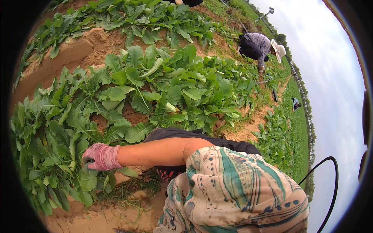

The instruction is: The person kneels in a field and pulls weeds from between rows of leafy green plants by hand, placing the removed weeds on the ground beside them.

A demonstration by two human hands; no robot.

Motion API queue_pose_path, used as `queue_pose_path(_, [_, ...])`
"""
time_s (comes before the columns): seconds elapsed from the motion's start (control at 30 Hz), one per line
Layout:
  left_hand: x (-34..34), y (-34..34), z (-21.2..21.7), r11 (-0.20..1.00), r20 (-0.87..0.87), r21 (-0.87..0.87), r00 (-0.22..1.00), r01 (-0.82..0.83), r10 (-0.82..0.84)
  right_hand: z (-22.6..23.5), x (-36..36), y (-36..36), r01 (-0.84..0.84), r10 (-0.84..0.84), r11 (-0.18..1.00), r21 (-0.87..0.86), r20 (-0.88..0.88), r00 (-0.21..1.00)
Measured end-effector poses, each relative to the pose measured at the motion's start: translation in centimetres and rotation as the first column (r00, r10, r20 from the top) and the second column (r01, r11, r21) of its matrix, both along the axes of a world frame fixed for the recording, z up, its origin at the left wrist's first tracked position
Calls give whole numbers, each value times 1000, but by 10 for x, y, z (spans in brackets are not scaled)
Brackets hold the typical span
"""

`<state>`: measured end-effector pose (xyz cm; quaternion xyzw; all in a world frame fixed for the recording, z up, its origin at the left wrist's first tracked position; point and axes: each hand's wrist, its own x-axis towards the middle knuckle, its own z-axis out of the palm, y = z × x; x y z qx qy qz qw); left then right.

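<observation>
The big patch of leafy green plants (178,85) grows in sandy brown soil (97,217), and its leaves (138,133) look light, soft and easy to rip, so the best place to hold seems low down, near the soil. The pink-gloved right hand (99,156) is in among the leaves at the left, fingers bent, but I cannot tell if its grip holds any. I can read no words or labels.
</observation>
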<state>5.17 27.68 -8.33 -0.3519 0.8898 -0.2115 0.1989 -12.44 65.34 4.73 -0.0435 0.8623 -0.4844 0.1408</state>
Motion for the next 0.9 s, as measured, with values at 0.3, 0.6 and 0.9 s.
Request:
queue_pose_path(0.3, [10,-10,28,952,-4,86,955,-295,296,-40,-111,27,49,-170,889,456,228,959])
queue_pose_path(0.6, [11,-10,25,963,-53,76,963,-260,265,-62,-33,-59,-210,367,810,548,-193,910])
queue_pose_path(0.9, [12,-5,29,970,-78,86,969,-226,233,-80,-73,3,820,-417,364,-443,709,568])
